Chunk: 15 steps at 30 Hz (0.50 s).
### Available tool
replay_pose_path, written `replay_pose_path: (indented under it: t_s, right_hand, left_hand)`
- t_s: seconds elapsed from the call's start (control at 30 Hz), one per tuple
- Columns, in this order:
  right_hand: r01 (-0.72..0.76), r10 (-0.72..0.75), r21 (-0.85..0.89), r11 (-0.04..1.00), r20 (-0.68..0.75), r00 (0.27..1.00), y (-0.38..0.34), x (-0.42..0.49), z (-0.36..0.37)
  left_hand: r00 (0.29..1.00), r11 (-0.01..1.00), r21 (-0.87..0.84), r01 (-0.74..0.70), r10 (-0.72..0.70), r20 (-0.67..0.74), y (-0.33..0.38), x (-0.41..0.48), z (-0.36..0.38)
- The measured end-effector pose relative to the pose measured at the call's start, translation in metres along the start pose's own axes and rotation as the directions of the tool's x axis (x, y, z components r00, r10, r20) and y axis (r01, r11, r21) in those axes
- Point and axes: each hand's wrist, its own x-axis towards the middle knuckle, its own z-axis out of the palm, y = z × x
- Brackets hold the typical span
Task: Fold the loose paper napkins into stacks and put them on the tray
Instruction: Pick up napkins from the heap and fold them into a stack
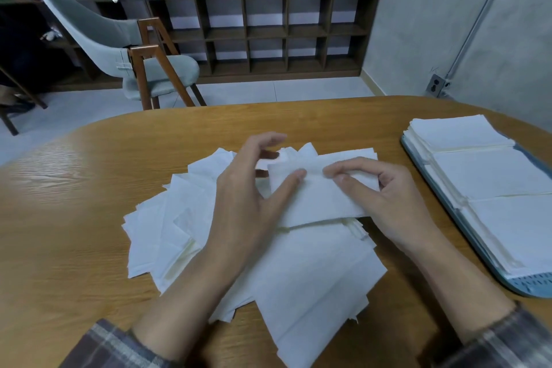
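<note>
A white paper napkin, partly folded, is held just above a scattered pile of loose white napkins in the middle of the wooden table. My left hand holds the napkin's left end, thumb on top and fingers curled behind it. My right hand pinches its right end between thumb and forefinger. A blue-grey tray at the right carries three stacks of folded napkins in a row.
The rounded wooden table has bare surface to the left and at the far side. A grey chair stands beyond the table's far edge, with a dark shelf unit and potted plants behind it.
</note>
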Motion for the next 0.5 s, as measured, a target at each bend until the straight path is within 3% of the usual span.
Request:
replay_pose_path:
  t_s: [0.07, 0.13, 0.2, 0.3, 0.5]
  right_hand:
    - [-0.022, 0.022, 0.0, 1.0, -0.07, 0.997, 0.002, 0.001, 0.0]
    - [-0.007, 0.003, -0.035, 0.999, -0.135, 0.991, 0.003, 0.003, -0.002]
    - [-0.003, -0.007, -0.063, 0.998, -0.165, 0.986, 0.005, 0.004, -0.003]
    - [-0.012, 0.003, -0.052, 0.999, -0.172, 0.985, 0.006, 0.004, -0.003]
    - [-0.017, 0.009, -0.052, 0.999, -0.154, 0.988, 0.01, 0.004, -0.002]
  left_hand:
    - [0.985, 0.981, 0.103, -0.167, 0.161, 0.061, 0.002, -0.003, 0.003]
    - [0.951, 0.975, 0.036, -0.218, 0.204, 0.232, 0.007, -0.006, 0.004]
    - [0.898, 0.984, 0.011, -0.176, 0.156, 0.412, 0.012, -0.011, 0.005]
    - [0.758, 0.998, 0.063, -0.023, -0.024, 0.652, 0.016, -0.017, 0.007]
    - [0.654, 0.998, 0.06, 0.032, -0.066, 0.754, 0.013, -0.021, 0.009]
